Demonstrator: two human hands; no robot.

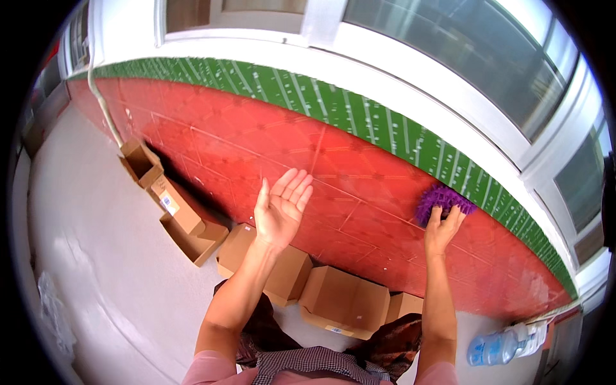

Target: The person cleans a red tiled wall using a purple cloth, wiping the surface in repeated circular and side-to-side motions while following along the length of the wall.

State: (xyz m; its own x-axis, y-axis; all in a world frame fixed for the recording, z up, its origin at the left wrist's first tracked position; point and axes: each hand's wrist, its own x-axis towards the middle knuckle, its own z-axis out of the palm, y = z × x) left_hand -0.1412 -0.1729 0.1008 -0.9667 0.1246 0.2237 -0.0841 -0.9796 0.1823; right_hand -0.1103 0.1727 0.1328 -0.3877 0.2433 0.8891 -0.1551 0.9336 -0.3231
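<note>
A purple shaggy cleaning cloth or mitt [443,203] is pressed against the wall where the red tiles [346,168] meet the green patterned border [390,126]. My right hand [442,231] grips it from below, fingers spread over its near side. Raised in front of the tiled wall, my left hand [281,209] holds nothing; its palm is turned up and the fingers are extended, with the thumb apart.
Cardboard boxes [346,301] line the wall's foot, some open at the left [187,240]. A pale pipe [103,103] runs down the wall. Large plastic bottles [495,347] lie lower right, clear plastic [55,308] lower left. Framed windows [462,62] stand above.
</note>
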